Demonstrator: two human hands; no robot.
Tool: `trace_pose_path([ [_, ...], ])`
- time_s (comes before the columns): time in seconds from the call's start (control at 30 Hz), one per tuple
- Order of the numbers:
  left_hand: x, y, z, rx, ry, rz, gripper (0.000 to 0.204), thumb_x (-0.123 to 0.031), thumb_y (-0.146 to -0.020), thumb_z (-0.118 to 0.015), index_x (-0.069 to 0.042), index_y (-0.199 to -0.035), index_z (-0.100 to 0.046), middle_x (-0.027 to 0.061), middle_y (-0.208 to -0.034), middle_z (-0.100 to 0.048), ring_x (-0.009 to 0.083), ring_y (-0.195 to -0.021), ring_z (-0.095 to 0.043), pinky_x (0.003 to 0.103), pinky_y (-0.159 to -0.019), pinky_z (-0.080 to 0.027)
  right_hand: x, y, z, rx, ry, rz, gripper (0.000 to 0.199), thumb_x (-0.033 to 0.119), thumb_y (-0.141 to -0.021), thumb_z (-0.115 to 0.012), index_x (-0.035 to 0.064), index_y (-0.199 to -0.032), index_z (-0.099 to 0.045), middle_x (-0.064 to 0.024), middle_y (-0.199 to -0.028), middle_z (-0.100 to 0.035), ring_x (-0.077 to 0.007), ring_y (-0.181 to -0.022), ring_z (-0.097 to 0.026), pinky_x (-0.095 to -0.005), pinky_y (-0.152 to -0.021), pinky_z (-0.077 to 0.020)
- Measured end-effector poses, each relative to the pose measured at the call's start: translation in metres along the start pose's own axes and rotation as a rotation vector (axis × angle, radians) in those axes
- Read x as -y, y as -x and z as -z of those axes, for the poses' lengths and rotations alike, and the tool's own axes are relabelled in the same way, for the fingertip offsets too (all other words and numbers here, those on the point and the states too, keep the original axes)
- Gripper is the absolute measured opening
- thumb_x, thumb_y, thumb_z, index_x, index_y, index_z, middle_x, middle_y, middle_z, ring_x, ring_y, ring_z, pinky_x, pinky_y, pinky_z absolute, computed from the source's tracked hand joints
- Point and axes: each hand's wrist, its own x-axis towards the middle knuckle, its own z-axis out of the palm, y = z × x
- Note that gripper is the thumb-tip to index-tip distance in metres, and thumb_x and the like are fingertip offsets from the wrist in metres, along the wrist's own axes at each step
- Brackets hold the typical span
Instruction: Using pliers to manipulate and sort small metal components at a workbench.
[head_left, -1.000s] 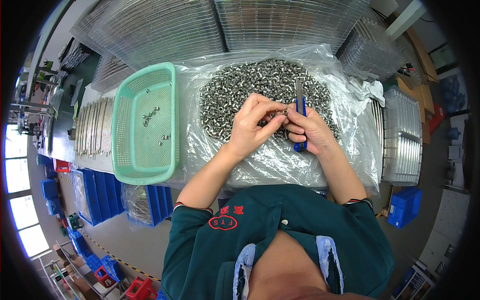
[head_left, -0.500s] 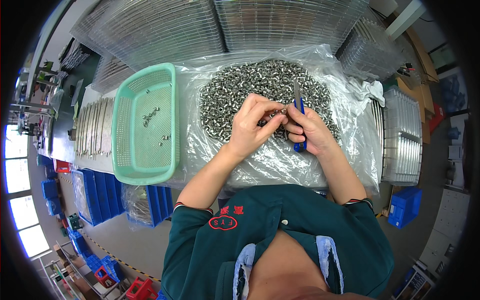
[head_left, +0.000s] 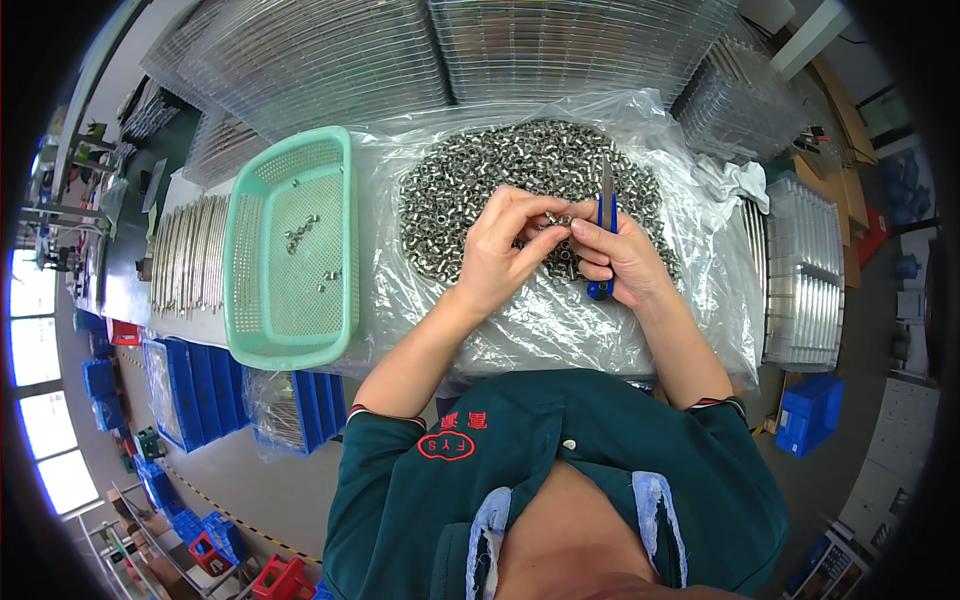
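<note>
Fingerwork over the metal pile [head_left: 500,160], blue utility knife [head_left: 606,215] clasped

With the left hand [head_left: 490,240], pinched a few small metal pieces [head_left: 557,219] between thumb and fingers, grip clamped on them, just over the near part of the metal pile. With the right hand [head_left: 635,255], held the blue utility knife in a clamped grip, blade pointing toward the pile's far side, thumb and fingertip at the same pieces, touching or nearly so. Appeared to be working on or checking these pieces; showed no clear blade contact. For the next move, seemed to call for a steady pinch, with the edge turned clear of the fingers. Left of the pile, had a green basket [head_left: 235,270] with similar pieces [head_left: 302,235] inside; under the pile, had clear plastic sheeting [head_left: 480,340] over the table [head_left: 200,325].
</note>
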Motion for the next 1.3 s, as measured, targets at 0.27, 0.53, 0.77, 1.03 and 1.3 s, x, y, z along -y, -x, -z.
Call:
trace_pose_path([
  [0.27,-0.0008,-0.0002,0.0007,-0.019,-0.009,-0.007,0.023,-0.005,-0.073,-0.067,-0.004,-0.095,-0.061,0.0063,-0.086,-0.051,0.0112,-0.066,-0.054,0.022,-0.056,-0.048,0.0015,-0.0002,0.0011,0.037,-0.033,-0.065,0.018,0.013,-0.083,-0.059,0.0004,-0.096,-0.054,0.0061,-0.061,-0.042,0.0010,-0.046,-0.035,-0.0133,-0.037,-0.0271],
  [0.53,0.0001,-0.0003,0.0007,-0.018,-0.042,-0.062,0.020,-0.005,-0.071,-0.068,-0.003,-0.090,-0.061,0.0064,-0.082,-0.053,0.0121,-0.064,-0.055,0.023,-0.052,-0.048,-0.0002,-0.0012,0.0040,0.055,-0.039,-0.072,0.017,0.013,-0.084,-0.058,0.0005,-0.094,-0.054,0.0057,-0.061,-0.042,0.0012,-0.046,-0.035,-0.0133,-0.037,-0.0273],
  [0.77,-0.0017,-0.0002,0.0009,-0.019,-0.070,-0.021,0.023,-0.006,-0.072,-0.068,-0.004,-0.093,-0.061,0.0063,-0.083,-0.052,0.0117,-0.064,-0.055,0.023,-0.052,-0.048,0.0009,0.0000,0.0010,0.066,-0.037,-0.027,0.014,0.009,-0.082,-0.059,0.0042,-0.095,-0.055,0.0069,-0.063,-0.042,0.0010,-0.046,-0.034,-0.0131,-0.038,-0.0268],
  [1.03,0.0011,0.0007,0.0007,-0.008,-0.056,-0.026,0.022,-0.007,-0.073,-0.067,-0.005,-0.094,-0.061,0.0062,-0.084,-0.052,0.0122,-0.064,-0.055,0.023,-0.053,-0.048,0.0010,-0.0006,0.0038,0.074,-0.028,-0.024,0.015,0.007,-0.080,-0.061,0.0042,-0.094,-0.054,0.0064,-0.063,-0.043,0.0006,-0.047,-0.034,-0.0134,-0.037,-0.0274],
  [1.3,-0.0017,-0.0004,0.0011,-0.008,-0.053,-0.030,0.021,-0.006,-0.073,-0.067,-0.005,-0.094,-0.061,0.0060,-0.082,-0.052,0.0124,-0.065,-0.055,0.023,-0.054,-0.047,0.0008,-0.0005,0.0036,0.080,-0.026,-0.017,0.017,0.007,-0.079,-0.062,0.0046,-0.092,-0.052,0.0055,-0.065,-0.044,-0.0002,-0.049,-0.036,-0.0135,-0.037,-0.0284],
])
